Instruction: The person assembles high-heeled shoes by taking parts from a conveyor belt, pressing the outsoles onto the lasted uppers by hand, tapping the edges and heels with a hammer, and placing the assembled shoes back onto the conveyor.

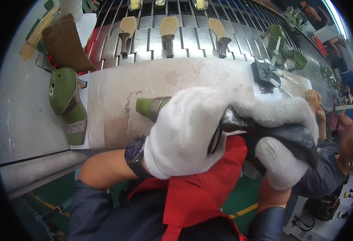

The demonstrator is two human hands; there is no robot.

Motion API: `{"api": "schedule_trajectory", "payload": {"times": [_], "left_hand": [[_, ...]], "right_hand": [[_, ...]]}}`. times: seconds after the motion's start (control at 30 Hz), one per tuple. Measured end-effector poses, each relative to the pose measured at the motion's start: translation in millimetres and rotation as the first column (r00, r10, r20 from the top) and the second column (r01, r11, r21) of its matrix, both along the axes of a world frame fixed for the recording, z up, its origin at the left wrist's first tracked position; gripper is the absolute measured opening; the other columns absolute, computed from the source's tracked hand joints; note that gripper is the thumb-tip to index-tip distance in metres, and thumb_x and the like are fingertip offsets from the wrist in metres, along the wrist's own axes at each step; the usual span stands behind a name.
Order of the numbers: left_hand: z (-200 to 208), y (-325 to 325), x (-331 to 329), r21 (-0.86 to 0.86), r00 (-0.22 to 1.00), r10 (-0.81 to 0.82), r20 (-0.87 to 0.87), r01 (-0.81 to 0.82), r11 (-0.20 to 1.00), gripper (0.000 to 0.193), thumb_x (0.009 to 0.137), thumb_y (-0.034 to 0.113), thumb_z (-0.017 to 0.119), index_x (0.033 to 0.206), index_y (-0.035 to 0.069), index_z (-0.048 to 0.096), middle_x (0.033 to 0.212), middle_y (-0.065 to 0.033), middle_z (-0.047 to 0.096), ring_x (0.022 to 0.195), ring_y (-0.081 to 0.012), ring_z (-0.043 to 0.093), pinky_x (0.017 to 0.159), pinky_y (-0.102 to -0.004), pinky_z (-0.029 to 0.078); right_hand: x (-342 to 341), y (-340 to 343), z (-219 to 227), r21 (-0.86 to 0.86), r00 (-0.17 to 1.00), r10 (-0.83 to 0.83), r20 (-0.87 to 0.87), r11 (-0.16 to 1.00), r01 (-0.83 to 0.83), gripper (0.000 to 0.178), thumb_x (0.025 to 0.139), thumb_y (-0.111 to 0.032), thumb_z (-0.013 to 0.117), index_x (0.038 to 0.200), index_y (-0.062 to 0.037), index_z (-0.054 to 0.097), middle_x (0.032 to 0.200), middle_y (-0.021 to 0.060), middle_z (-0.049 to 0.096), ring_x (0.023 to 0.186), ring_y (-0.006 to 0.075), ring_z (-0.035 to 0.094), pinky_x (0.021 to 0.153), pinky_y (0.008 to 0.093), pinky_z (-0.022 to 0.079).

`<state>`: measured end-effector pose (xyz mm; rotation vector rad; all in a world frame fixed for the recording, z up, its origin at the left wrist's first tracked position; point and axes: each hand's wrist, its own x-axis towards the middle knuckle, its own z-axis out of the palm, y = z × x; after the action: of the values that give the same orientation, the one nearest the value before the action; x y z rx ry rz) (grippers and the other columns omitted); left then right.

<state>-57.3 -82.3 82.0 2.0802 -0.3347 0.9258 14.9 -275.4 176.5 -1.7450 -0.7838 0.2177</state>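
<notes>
White knit gloves cover both my hands. My right hand (285, 162) wraps round a black tool (291, 136) with a shiny metal end (232, 119); its exact kind does not show. Beside that metal end, my left hand (186, 130) is closed, and a thin dark edge (214, 138) shows at its palm side. Most of what it holds is hidden. Behind the left glove, a green shoe (145, 106) with a shiny band lies on the worktable (116, 88), partly covered. Another green heeled shoe (64, 90) rests at the table's left side.
Ahead runs a metal slat conveyor (148, 38) carrying tan soles with dark heels (169, 34). A dark block (262, 72) with syringes (276, 50) stands at the table's far right. More green shoes (295, 58) lie beyond it. A co-worker's hand (313, 100) is at right.
</notes>
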Motion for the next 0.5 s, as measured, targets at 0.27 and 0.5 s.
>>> {"api": "schedule_trajectory", "payload": {"times": [0.27, 0.5], "left_hand": [[-57.6, -6.7, -57.7, 0.142, 0.98, 0.092, 0.175, -0.117, 0.983, 0.029, 0.092, 0.008, 0.073, 0.119, -0.002, 0.071, 0.126, -0.0203, 0.073, 0.118, -0.0361, 0.072, 0.102, -0.0536, 0.057], [-129.0, 2.2, -73.7, 0.369, 0.89, 0.435, 0.136, -0.453, 0.812, 0.054, 0.097, 0.017, 0.074, 0.145, 0.003, 0.053, 0.144, -0.0221, 0.064, 0.138, -0.0411, 0.063, 0.131, -0.0633, 0.028]], "right_hand": [[-25.6, -16.0, -47.3, 0.294, 0.811, 0.498, -0.307, 0.86, -0.417, 0.034, 0.092, 0.006, 0.078, 0.125, 0.004, 0.069, 0.124, 0.0239, 0.077, 0.122, 0.0324, 0.076, 0.108, 0.0437, 0.059], [-78.0, -10.1, -172.7, 0.326, 0.742, 0.187, -0.644, 0.944, 0.045, 0.033, 0.097, 0.005, 0.066, 0.13, 0.0068, 0.064, 0.131, 0.0242, 0.075, 0.122, 0.0309, 0.075, 0.107, 0.0427, 0.06]]}}
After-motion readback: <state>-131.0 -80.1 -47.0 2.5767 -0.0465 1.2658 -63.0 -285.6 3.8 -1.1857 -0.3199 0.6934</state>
